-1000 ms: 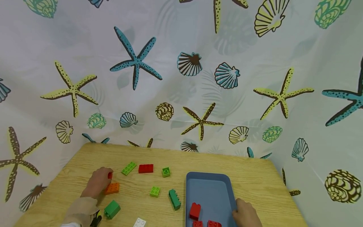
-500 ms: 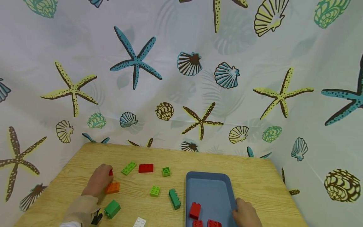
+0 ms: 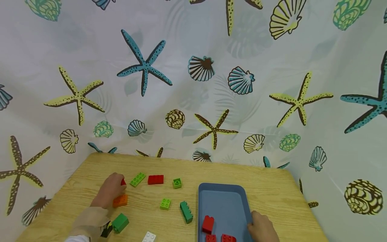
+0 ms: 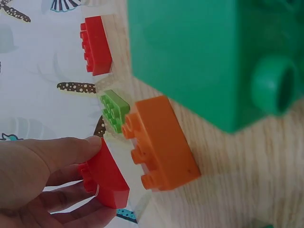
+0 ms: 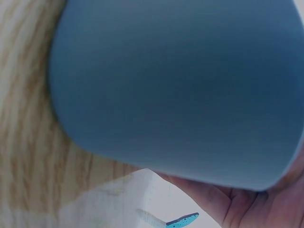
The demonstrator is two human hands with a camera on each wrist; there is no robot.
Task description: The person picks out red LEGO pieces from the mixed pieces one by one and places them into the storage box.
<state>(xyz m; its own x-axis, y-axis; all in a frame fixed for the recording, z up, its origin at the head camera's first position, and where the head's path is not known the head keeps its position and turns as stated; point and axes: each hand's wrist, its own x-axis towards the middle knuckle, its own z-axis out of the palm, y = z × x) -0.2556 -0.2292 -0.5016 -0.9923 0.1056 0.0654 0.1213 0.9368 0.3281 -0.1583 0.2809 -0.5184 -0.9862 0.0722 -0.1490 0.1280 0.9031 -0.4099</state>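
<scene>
My left hand (image 3: 110, 191) pinches a red brick (image 4: 108, 176) between thumb and fingers at the left of the table, just behind an orange brick (image 3: 120, 200). In the left wrist view, the red brick's studs face the palm. A large green brick (image 3: 120, 223) stands nearer, beside the left wrist. At the right side, my right hand (image 3: 262, 227) grips the side rim of a blue-grey tray (image 3: 223, 205). Its fingertips are hidden behind the tray wall (image 5: 175, 95) in the right wrist view. Several red bricks (image 3: 208, 224) lie in the tray's near part.
Spread over the wooden table (image 3: 145, 215) are a long light-green brick (image 3: 137, 179), a red brick (image 3: 155, 179), two small light-green bricks (image 3: 177, 183), a dark-green brick (image 3: 186, 212) and a white brick (image 3: 149, 237). A shell-patterned curtain (image 3: 181, 101) hangs behind and at both sides.
My left hand has moved a little to the right and away from me with the red brick in its fingers. The right hand and the tray have stayed in place.
</scene>
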